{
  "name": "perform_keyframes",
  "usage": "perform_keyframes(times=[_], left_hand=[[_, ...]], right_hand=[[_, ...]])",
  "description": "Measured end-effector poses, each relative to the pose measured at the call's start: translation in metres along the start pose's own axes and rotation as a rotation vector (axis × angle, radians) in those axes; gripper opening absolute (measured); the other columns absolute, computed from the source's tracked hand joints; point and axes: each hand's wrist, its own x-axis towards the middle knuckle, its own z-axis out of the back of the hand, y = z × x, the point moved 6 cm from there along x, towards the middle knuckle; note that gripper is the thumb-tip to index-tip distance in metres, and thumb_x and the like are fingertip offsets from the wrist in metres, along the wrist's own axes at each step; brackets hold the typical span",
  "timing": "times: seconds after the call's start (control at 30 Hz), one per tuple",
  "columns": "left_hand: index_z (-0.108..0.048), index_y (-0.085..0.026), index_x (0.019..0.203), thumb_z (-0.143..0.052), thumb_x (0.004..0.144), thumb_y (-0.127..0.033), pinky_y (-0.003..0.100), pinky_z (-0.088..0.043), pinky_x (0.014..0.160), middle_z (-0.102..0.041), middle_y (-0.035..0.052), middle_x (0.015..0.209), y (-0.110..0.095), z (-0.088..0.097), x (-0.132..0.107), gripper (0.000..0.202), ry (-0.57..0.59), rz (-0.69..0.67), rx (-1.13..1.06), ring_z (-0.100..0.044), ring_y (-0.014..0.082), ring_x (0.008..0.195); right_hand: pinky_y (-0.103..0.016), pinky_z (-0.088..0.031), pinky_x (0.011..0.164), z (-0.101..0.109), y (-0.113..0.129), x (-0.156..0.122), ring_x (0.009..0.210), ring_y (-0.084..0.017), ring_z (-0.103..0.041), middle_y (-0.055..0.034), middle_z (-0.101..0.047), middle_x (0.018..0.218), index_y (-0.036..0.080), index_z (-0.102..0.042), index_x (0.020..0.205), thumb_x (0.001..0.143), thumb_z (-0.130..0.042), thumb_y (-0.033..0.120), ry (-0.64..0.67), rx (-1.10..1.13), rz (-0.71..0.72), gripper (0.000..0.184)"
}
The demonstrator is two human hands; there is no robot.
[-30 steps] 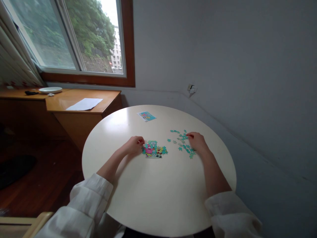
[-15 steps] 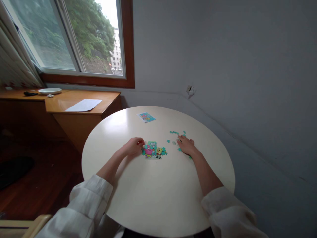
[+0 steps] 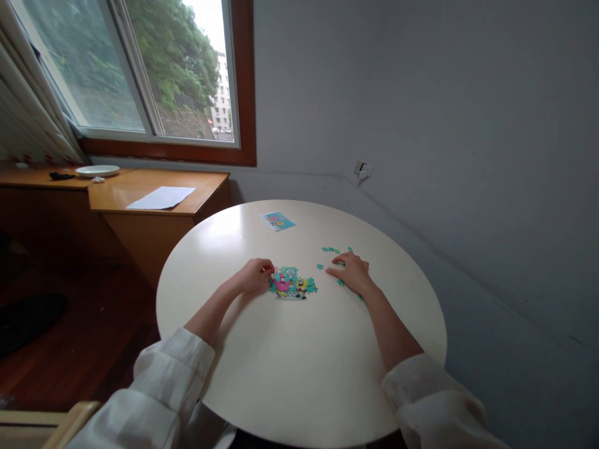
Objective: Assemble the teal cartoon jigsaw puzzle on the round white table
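A partly joined jigsaw puzzle lies flat on the round white table, showing a pink, a pale teal and a yellow cartoon figure. At its upper left edge is my left hand, thumb and fingers pinched together; whatever is between them is hidden. My right hand hovers over loose puzzle pieces to the right, thumb and index finger apart. One loose piece lies just left of its thumb, and another piece below the palm. My hand covers part of the pieces.
Further back on the table is a picture card with similar figures. A row of joined pieces lies beyond my right hand. A wooden desk with a white paper and a plate stands left, under the window.
My right hand has gone from lying flat with fingers forward to a raised, curved shape, thumb spread to the left. My left hand stays at the puzzle's edge.
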Motion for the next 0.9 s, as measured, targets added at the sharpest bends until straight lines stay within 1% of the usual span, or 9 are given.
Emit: perform_keyframes(times=[0.1, 0.2, 0.43, 0.6, 0.77, 0.9], left_hand=[[-0.064, -0.015, 0.079, -0.039, 0.070, -0.021, 0.024, -0.041, 0.057, -0.063, 0.0048, 0.074, 0.001, 0.000, 0.000, 0.028, 0.000, -0.002, -0.004, -0.053, 0.0150, 0.063], [-0.064, -0.015, 0.079, -0.039, 0.070, -0.021, 0.024, -0.041, 0.057, -0.064, 0.0047, 0.074, 0.001, -0.001, 0.000, 0.027, 0.003, -0.001, -0.005, -0.053, 0.0151, 0.063], [-0.064, -0.015, 0.080, -0.040, 0.071, -0.021, 0.023, -0.041, 0.057, -0.064, 0.0048, 0.075, 0.002, -0.001, 0.001, 0.027, 0.002, -0.010, -0.002, -0.053, 0.0149, 0.063], [-0.064, -0.015, 0.081, -0.040, 0.071, -0.022, 0.024, -0.041, 0.057, -0.063, 0.0050, 0.075, 0.004, -0.002, 0.002, 0.027, 0.004, -0.019, -0.001, -0.053, 0.0149, 0.063], [-0.065, -0.015, 0.081, -0.040, 0.070, -0.022, 0.024, -0.041, 0.058, -0.063, 0.0052, 0.076, 0.004, -0.002, 0.002, 0.028, 0.004, -0.021, -0.001, -0.053, 0.0151, 0.063], [-0.064, -0.015, 0.081, -0.040, 0.071, -0.021, 0.024, -0.041, 0.058, -0.064, 0.0050, 0.076, 0.003, -0.002, 0.001, 0.027, 0.004, -0.020, 0.001, -0.053, 0.0150, 0.063]], right_hand=[[-0.039, -0.028, 0.087, -0.002, 0.000, 0.000, 0.104, -0.025, -0.049, -0.0067, -0.060, 0.105, 0.021, -0.067, 0.081, 0.068, -0.065, 0.039, 0.056, -0.016, -0.033, 0.022], [-0.038, -0.029, 0.085, -0.003, 0.001, 0.000, 0.104, -0.025, -0.048, -0.0068, -0.060, 0.104, 0.021, -0.067, 0.080, 0.070, -0.063, 0.037, 0.080, -0.035, -0.047, 0.019], [-0.037, -0.031, 0.083, -0.003, 0.006, -0.001, 0.102, -0.025, -0.049, -0.0063, -0.061, 0.100, 0.019, -0.065, 0.081, 0.070, -0.063, 0.034, 0.089, -0.037, -0.049, 0.019], [-0.036, -0.031, 0.083, -0.004, 0.006, 0.000, 0.098, -0.023, -0.051, -0.0051, -0.063, 0.096, 0.019, -0.062, 0.081, 0.069, -0.063, 0.032, 0.085, 0.002, -0.047, 0.018], [-0.036, -0.032, 0.084, -0.006, 0.006, 0.002, 0.086, -0.018, -0.056, -0.0022, -0.066, 0.085, 0.018, -0.060, 0.080, 0.067, -0.065, 0.026, 0.072, 0.101, -0.014, 0.016], [-0.031, -0.038, 0.079, -0.005, 0.011, 0.001, 0.076, -0.015, -0.057, -0.0006, -0.064, 0.077, 0.018, -0.060, 0.080, 0.064, -0.064, 0.021, 0.057, 0.170, 0.050, 0.016]])
